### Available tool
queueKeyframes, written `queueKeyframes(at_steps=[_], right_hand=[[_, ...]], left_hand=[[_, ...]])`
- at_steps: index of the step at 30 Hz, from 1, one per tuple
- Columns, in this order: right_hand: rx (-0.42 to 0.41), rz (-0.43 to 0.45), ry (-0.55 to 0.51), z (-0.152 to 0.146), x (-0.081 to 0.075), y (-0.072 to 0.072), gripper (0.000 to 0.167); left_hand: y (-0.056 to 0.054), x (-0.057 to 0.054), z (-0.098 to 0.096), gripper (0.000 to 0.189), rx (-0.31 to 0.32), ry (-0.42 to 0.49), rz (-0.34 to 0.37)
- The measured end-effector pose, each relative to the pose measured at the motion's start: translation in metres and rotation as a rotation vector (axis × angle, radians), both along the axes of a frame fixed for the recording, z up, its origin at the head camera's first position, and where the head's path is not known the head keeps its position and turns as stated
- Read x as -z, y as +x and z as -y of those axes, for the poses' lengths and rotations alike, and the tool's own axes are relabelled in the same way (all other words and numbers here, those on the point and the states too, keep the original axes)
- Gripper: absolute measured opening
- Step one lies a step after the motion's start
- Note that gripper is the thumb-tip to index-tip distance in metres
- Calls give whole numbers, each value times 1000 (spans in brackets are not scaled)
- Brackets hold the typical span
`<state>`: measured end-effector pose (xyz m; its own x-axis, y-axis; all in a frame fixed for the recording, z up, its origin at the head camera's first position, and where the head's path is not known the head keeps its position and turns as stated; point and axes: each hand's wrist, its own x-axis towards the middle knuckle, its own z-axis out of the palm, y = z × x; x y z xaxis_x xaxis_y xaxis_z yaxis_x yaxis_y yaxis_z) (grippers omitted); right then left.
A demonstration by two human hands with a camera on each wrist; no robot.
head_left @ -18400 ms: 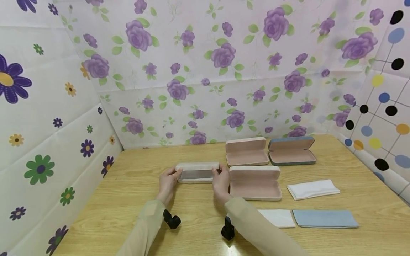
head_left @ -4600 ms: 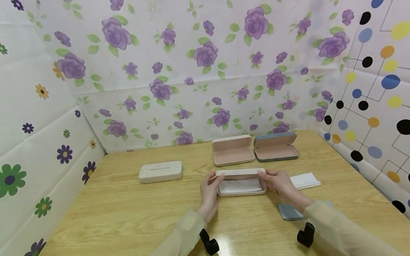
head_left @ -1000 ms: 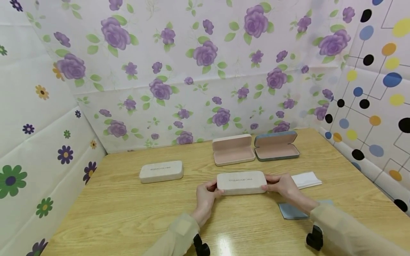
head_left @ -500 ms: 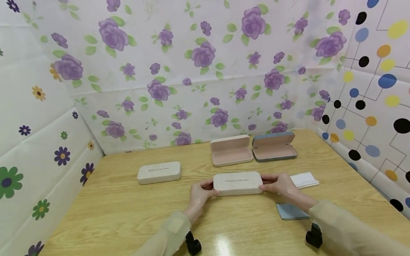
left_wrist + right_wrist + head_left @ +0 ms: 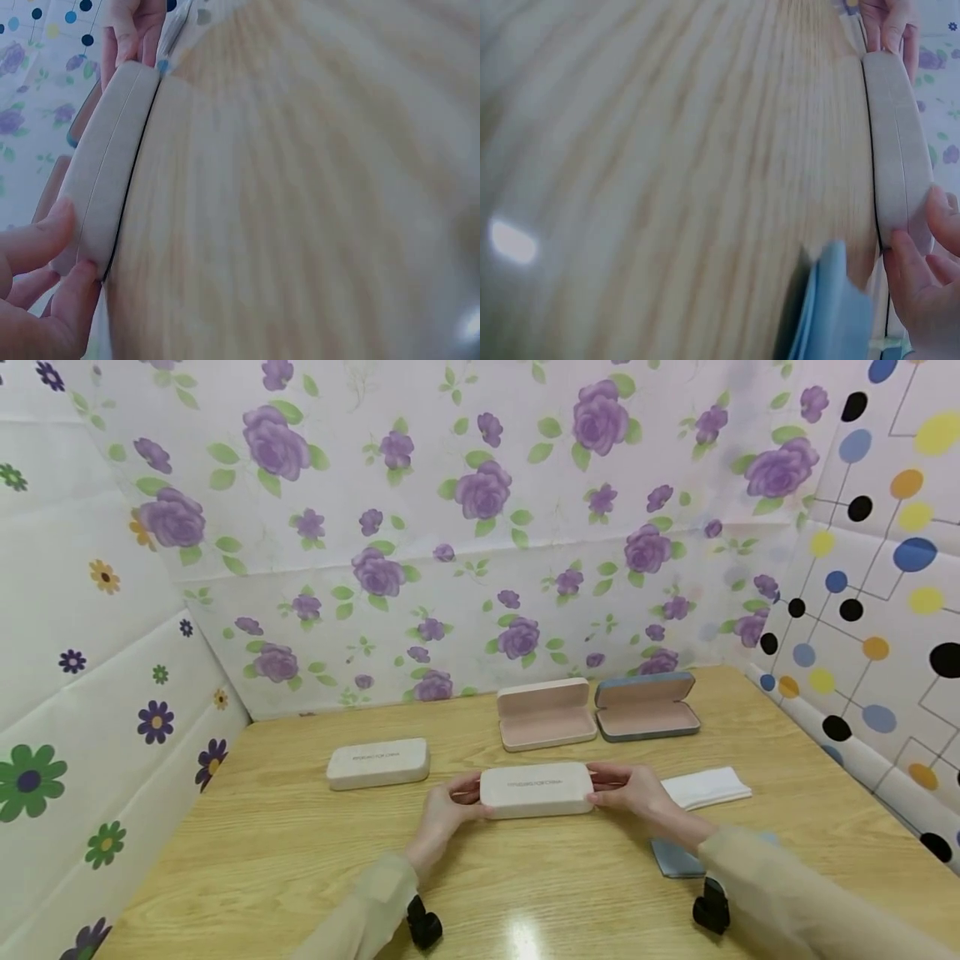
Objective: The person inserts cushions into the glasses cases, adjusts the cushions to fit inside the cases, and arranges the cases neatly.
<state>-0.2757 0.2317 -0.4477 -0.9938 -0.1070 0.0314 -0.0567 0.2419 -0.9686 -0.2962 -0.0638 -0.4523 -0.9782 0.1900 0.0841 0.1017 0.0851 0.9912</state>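
A closed cream glasses case (image 5: 536,792) with printed lettering on its lid lies at the middle of the table, held between both hands. My left hand (image 5: 441,818) grips its left end, thumb at the front and fingers behind. At the right end, my right hand (image 5: 634,795) pinches the case the same way. The left wrist view shows the thumb and fingers against the end of the case (image 5: 112,165), its lid seam shut. In the right wrist view the case (image 5: 898,150) appears low against the table.
Another closed cream case (image 5: 378,764) lies to the left. Behind stand two open cases with pink linings, one cream (image 5: 547,713) and one blue (image 5: 648,706). A folded white cloth (image 5: 707,787) and a folded blue cloth (image 5: 675,858), partly under the right forearm, lie at the right.
Since 4.6 s ago the case's lid has come down over the folded cloth inside. Over the last second both hands have moved the closed case to the left along the table.
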Motion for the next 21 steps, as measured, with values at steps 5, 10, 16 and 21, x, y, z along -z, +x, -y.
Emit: queueKeyframes(at_steps=[5,10,16,21], right_hand=[[-41,1,-9,16,0,-7,58],[-72,22,-15,33,-2,-14,56],[-85,54,-77,60,-2,-21,53],[-87,67,-134,87,-2,-26,52]], left_hand=[[-7,-2,19,56,2,-59,35],[-12,-4,38,56,-5,-128,15],[-14,-8,64,55,-9,-138,8],[-11,-13,88,53,-1,-148,-5]])
